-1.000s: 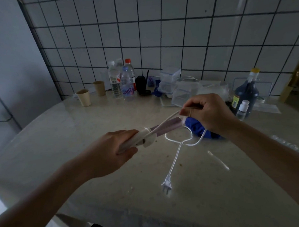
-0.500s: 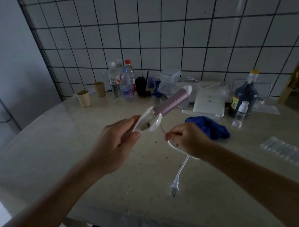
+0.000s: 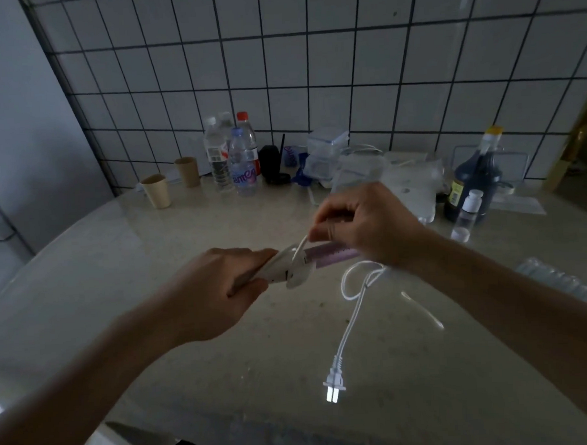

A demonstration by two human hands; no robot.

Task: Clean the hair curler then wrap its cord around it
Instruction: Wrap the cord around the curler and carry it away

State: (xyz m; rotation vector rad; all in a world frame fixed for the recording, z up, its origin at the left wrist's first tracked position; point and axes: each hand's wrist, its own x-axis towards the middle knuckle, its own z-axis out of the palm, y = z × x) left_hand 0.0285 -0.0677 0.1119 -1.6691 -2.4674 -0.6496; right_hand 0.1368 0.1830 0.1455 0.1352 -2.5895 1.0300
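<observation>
You have two paper cups [image 3: 156,190] left of centre, four plastic bottles [image 3: 242,167] beside them, one curler [image 3: 307,262].

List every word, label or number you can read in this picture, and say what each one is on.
"ame": pink letters, partly legible, on the front water bottle's label.
Label on the clear bottle behind: too blurred.
Yellow label on the dark jug: too blurred.
Markings on the hair curler: too small.

Hair curler [image 3: 307,260]: white handle, lilac barrel, held roughly level above table. White cord [image 3: 351,312] loops below, plug [image 3: 333,386] dangling low.
</observation>
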